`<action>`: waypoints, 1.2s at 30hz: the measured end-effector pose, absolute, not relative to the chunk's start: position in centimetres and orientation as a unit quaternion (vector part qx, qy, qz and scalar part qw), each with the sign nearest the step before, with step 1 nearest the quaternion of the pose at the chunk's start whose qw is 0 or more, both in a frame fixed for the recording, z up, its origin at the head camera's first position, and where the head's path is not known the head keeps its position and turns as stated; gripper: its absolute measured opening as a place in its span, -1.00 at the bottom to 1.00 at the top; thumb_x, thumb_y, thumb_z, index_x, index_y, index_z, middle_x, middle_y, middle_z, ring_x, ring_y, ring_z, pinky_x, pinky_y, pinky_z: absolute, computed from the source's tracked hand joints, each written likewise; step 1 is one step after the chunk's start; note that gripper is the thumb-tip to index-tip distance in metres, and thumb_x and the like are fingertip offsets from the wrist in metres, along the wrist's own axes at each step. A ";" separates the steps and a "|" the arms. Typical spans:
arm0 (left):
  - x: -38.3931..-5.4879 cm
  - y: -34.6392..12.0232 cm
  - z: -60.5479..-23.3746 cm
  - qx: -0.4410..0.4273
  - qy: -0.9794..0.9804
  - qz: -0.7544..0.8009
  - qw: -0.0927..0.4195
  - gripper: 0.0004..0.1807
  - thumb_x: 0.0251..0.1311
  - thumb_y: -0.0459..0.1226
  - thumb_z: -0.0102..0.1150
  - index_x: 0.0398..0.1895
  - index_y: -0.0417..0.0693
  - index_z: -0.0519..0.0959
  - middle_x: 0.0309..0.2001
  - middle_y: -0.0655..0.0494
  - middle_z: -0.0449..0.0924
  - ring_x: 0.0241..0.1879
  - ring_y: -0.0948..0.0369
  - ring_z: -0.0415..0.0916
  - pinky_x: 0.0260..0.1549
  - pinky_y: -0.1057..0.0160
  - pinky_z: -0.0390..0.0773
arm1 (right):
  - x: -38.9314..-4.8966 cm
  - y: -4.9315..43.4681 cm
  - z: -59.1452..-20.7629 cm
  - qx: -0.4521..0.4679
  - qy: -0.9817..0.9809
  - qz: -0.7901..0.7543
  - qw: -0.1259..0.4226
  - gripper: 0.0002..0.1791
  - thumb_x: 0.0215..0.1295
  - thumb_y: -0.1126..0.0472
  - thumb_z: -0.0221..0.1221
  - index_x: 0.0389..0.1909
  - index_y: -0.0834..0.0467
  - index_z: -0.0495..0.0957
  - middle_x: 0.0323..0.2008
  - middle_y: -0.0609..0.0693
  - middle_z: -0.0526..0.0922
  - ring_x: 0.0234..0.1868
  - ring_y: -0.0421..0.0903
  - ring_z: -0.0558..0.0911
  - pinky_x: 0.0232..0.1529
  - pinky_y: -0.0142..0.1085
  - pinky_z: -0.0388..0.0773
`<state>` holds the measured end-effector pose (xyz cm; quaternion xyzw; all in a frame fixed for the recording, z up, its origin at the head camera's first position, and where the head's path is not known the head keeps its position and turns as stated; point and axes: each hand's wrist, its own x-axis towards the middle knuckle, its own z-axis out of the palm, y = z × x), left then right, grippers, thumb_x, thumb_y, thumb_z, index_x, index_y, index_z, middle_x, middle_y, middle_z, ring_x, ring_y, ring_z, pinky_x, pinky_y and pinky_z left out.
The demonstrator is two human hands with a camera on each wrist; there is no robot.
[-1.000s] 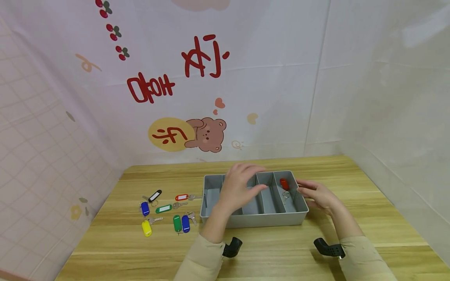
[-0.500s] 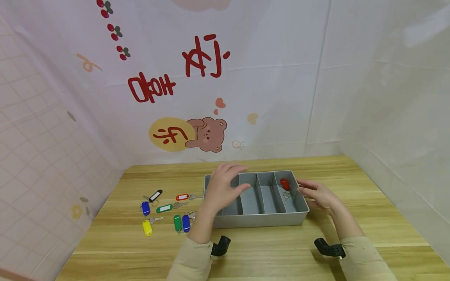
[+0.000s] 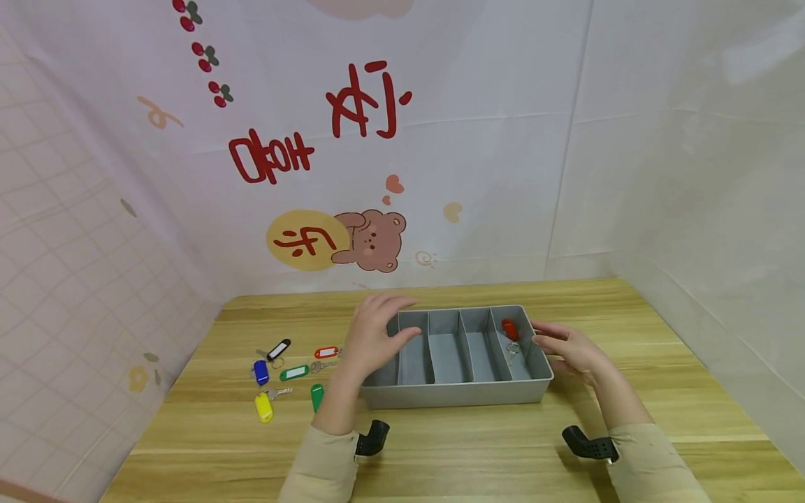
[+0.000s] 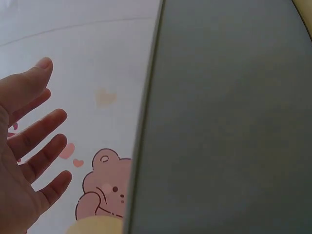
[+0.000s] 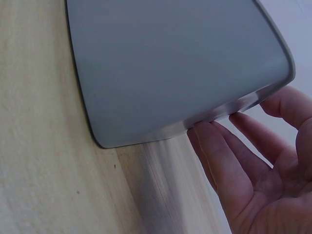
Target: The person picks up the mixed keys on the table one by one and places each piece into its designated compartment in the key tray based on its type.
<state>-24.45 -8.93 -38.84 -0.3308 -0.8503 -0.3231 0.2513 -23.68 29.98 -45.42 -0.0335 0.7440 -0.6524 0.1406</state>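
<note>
A grey divided tray (image 3: pixel 453 395) stands on the table, its compartments side by side. In the rightmost one lies a red key tag (image 3: pixel 510 329) with a key (image 3: pixel 512 349). My left hand (image 3: pixel 371 342) hovers over the tray's left end, fingers spread and nothing between them; the left wrist view shows the same empty hand (image 4: pixel 29 141) beside the tray wall (image 4: pixel 224 126). At the tray's right end my right hand (image 3: pixel 575 353) rests its fingertips against the outer wall. The right wrist view shows those fingers (image 5: pixel 219 156) fairly straight along the tray's end.
Left of the tray lie several tagged keys: a black tag (image 3: pixel 278 350), a blue tag (image 3: pixel 260 373), a yellow tag (image 3: pixel 263 407), a red tag (image 3: pixel 326 353) and green tags, one white-labelled (image 3: pixel 294 373), one plain (image 3: pixel 317 397). A printed cloth (image 3: pixel 490 175) hangs behind the table.
My left hand has moved left across the tray, from its middle to its left end, baring more compartments and covering a blue tag. The right hand and the tray have stayed put.
</note>
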 end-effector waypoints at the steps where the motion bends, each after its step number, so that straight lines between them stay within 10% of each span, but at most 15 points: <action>1: -24.5 -9.2 -38.9 -0.328 -0.852 -0.322 0.249 -0.49 0.02 -0.20 0.53 0.09 -0.04 0.65 0.06 0.07 0.62 0.13 0.02 0.45 0.14 -0.09 0.35 | -23.7 30.0 -45.4 -0.034 0.744 -0.652 0.141 -0.28 0.49 0.20 0.09 0.48 0.43 0.02 0.31 0.34 0.35 0.03 -0.15 0.59 -0.02 -0.18 0.60; 36: -26.0 -16.2 -40.5 -0.253 -0.900 -0.309 0.172 -0.51 0.13 -0.23 0.45 0.15 -0.08 0.61 0.13 -0.03 0.59 0.20 -0.06 0.42 0.21 -0.17 0.32 | -23.8 29.9 -45.4 -0.034 0.735 -0.663 0.140 -0.29 0.47 0.23 0.11 0.47 0.44 0.04 0.31 0.38 0.34 0.05 -0.06 0.60 -0.04 -0.13 0.61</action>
